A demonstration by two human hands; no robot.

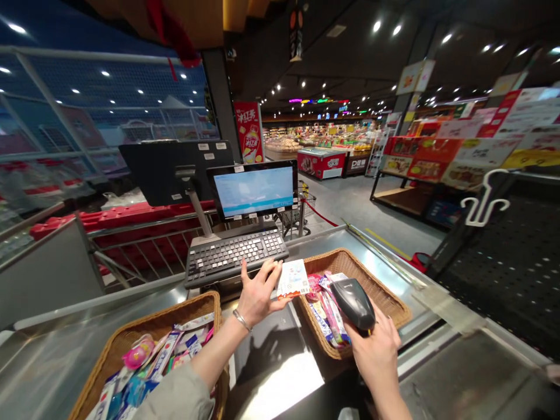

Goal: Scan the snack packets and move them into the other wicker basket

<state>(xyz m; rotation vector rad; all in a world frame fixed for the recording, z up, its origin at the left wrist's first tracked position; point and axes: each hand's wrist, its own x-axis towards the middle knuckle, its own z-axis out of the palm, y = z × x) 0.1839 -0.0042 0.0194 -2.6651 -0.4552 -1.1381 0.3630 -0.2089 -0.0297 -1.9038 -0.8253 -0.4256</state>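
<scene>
Between the thumb and fingers of my left hand [258, 294] is a small white box [293, 279] with an orange edge and a barcode near its lower corner. It is held up in front of the keyboard [236, 254], near the rim of the right basket. My right hand [376, 338] grips a black handheld barcode scanner [353, 302], its head pointing toward the box. Under the scanner, the right wicker basket [385, 291] holds several colourful packaged sweets [326, 312]. To the left, another wicker basket [118, 338] contains more packets and a pink toy-like item [139, 352].
A lit monitor [256, 189] stands behind the keyboard, with a second dark screen [175, 169] on a post to its left. Both baskets rest on a metal counter [280, 373]. A white hook [483, 198] hangs on a black panel at right. Stacked boxes [437, 154] stand beyond.
</scene>
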